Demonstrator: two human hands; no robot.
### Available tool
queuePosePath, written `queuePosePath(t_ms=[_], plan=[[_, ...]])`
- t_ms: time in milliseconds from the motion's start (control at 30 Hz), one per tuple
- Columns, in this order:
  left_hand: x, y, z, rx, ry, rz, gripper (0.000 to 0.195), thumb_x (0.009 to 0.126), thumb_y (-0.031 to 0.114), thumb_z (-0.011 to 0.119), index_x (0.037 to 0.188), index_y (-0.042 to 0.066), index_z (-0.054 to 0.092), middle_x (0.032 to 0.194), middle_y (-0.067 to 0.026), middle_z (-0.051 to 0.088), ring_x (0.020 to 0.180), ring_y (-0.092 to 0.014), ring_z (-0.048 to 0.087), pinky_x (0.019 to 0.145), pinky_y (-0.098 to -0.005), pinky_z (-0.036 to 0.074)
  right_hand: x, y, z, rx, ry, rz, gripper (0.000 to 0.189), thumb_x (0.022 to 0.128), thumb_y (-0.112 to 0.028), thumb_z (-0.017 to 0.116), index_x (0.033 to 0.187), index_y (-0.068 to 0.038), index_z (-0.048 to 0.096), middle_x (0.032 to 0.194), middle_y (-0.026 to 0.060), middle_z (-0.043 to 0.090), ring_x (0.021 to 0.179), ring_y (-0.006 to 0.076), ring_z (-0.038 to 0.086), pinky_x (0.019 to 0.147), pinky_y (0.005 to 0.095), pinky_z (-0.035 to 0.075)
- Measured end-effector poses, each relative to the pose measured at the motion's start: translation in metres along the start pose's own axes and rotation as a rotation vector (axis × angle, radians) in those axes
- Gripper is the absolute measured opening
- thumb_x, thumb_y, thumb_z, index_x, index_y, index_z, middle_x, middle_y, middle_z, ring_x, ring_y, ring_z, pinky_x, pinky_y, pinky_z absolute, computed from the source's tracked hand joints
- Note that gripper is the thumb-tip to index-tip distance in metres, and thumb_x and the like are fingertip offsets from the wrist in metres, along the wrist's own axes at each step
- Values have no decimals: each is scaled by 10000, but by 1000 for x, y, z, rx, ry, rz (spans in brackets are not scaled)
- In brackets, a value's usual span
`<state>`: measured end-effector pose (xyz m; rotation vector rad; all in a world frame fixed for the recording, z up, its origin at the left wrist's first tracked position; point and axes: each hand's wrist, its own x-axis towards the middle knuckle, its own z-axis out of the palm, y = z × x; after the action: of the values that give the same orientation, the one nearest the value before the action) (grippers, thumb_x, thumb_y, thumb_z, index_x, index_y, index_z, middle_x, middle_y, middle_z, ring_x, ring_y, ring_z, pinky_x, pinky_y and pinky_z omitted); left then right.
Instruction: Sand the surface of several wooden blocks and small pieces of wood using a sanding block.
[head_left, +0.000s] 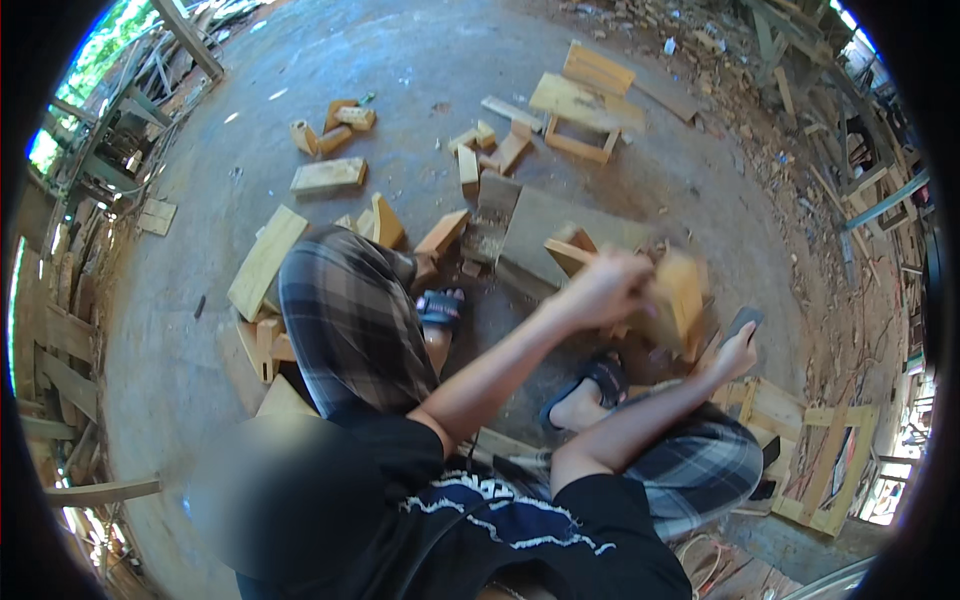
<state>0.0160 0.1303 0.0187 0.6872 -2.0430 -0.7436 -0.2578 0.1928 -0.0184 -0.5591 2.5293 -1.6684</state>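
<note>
Out in front, my left hand (619, 289) is blurred, with its fingers closed at the edge of a light wooden piece (681, 300), which is blurred too. My right hand (739, 352), to the right of that piece, grips a dark flat block (745, 324) that stands clear of the wood. Beside my left hand, an angled wooden piece (570, 251) rests on a broad grey wooden board (566, 225). What lies beneath the blurred wood is partly hidden.
My sandalled feet are near the board. Wooden blocks (330, 176), a pale plank (268, 262) and angled pieces (510, 148) lie about the concrete floor. A flat panel (585, 101) lies farther off. Wooden frames (825, 469) stand at lower right; rubble and scrap timber line the sides.
</note>
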Motion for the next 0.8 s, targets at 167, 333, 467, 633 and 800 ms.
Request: queuePosePath(t_ms=[167, 333, 467, 633, 800], plan=[[-16, -44, -67, -604, 558, -354, 199, 768, 70, 737, 936, 37, 636, 839, -37, 663, 717, -117, 605, 647, -280, 505, -1, 13, 1, -235, 65, -2, 506, 876, -458, 532, 1020, 5, 678, 972, 233, 666, 922, 427, 616, 813, 480, 469], [-41, -100, -152, -396, 1044, -323, 180, 836, 151, 720, 927, 31, 622, 876, -40, 656, 727, -90, 577, 656, -247, 476, 3, 28, 27, -329, -141, -95, 467, 877, -452, 531, 1000, -30, 689, 934, 223, 669, 900, 413, 628, 801, 470, 477], [-44, -160, -186, -193, 1279, -233, 211, 803, 116, 748, 925, -14, 634, 851, -67, 658, 718, -123, 582, 648, -291, 481, -16, 14, 63, -200, -231, -166, 405, 902, -405, 518, 988, -49, 693, 892, 222, 664, 867, 414, 626, 768, 449, 482], [-72, -254, -251, 367, 1609, -500, 306, 730, 162, 806, 868, -55, 640, 775, -154, 673, 662, -225, 604, 622, -370, 490, -90, -24, 135, -302, -500, -204, 399, 923, -407, 515, 954, -61, 712, 936, 245, 650, 945, 399, 614, 840, 451, 465], [-97, -297, -208, 101, 1625, -755, 285, 754, 152, 791, 872, -52, 630, 820, -145, 675, 681, -224, 618, 631, -376, 529, -150, 74, 195, -461, -313, -670, 337, 911, -386, 540, 1135, -181, 686, 1342, 253, 471, 1298, 404, 380, 1097, 502, 245]])
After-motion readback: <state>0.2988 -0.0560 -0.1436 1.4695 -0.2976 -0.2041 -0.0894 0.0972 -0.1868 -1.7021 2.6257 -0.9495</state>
